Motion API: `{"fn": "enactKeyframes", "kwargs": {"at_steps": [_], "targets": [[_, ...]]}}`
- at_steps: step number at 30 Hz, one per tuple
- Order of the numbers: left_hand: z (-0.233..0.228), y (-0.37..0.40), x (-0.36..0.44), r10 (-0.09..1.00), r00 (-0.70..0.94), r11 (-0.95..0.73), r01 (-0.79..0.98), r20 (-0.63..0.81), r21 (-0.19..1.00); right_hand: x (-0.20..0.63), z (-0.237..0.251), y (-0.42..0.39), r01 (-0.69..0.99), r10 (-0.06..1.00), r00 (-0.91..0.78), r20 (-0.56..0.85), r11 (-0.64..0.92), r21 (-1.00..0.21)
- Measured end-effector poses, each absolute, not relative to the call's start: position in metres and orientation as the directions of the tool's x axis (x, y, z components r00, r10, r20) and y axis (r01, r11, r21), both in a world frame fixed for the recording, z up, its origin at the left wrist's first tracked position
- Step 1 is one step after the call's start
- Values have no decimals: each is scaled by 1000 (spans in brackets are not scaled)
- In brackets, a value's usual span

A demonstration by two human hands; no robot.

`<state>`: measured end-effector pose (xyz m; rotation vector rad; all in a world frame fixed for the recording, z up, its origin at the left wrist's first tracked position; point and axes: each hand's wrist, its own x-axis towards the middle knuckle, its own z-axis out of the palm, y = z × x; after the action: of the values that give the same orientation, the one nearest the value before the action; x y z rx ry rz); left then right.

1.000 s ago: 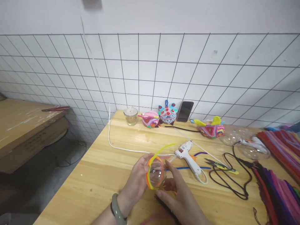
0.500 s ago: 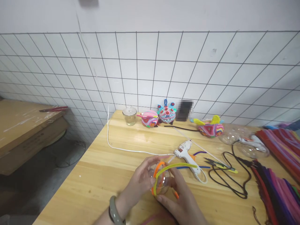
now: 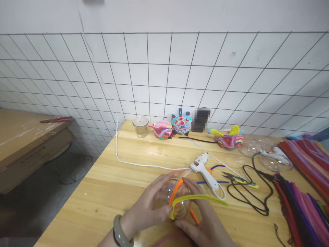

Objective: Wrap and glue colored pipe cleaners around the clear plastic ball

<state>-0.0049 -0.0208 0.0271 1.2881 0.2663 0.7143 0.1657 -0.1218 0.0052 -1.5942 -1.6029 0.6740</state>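
Observation:
Between my two hands is a clear plastic ball [image 3: 167,193] at the front of the wooden table [image 3: 102,192]. My left hand [image 3: 151,200] grips its left side, the thumb pressing near where an orange pipe cleaner [image 3: 175,190] and a yellow pipe cleaner [image 3: 200,197] meet. The orange one curves over the ball; the yellow one bends round it and its free end sticks out to the right. My right hand [image 3: 202,214] holds the ball's right side, fingers behind and thumb below. A loose orange end [image 3: 194,217] shows by the right palm.
A white glue gun [image 3: 204,171] lies just beyond my hands, its cord running left. Snips [image 3: 231,176], black cable [image 3: 246,199] and pipe cleaner bundles [image 3: 299,212] lie right. Decorated balls [image 3: 182,124] and a glass cup [image 3: 140,127] stand along the back.
The yellow pipe cleaner's free end has swung lower and further right. More of the ball's left side shows, and both hands still hold it.

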Motion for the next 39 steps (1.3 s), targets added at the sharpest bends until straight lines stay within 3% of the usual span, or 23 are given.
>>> {"fn": "enactKeyframes", "kwargs": {"at_steps": [4, 12, 20, 30, 39], "targets": [[25, -21, -5, 632, 744, 30, -302, 216, 953, 172, 6, -125, 591, 989, 76, 127, 58, -805], [33, -21, -7, 623, 734, -180, -201, 270, 963, 168, 19, -125, 445, 986, 112, 123, 61, -894], [33, -24, -6, 620, 713, -319, -151, 327, 936, 171, 17, -125, 462, 981, 150, 127, 44, -886], [35, -26, -4, 631, 710, -279, -168, 312, 946, 168, 13, -126, 462, 988, 133, 84, 13, -887], [28, -27, -1, 670, 702, -107, -229, 240, 968, 153, 17, -124, 479, 981, 170, 96, 3, -878]]}}
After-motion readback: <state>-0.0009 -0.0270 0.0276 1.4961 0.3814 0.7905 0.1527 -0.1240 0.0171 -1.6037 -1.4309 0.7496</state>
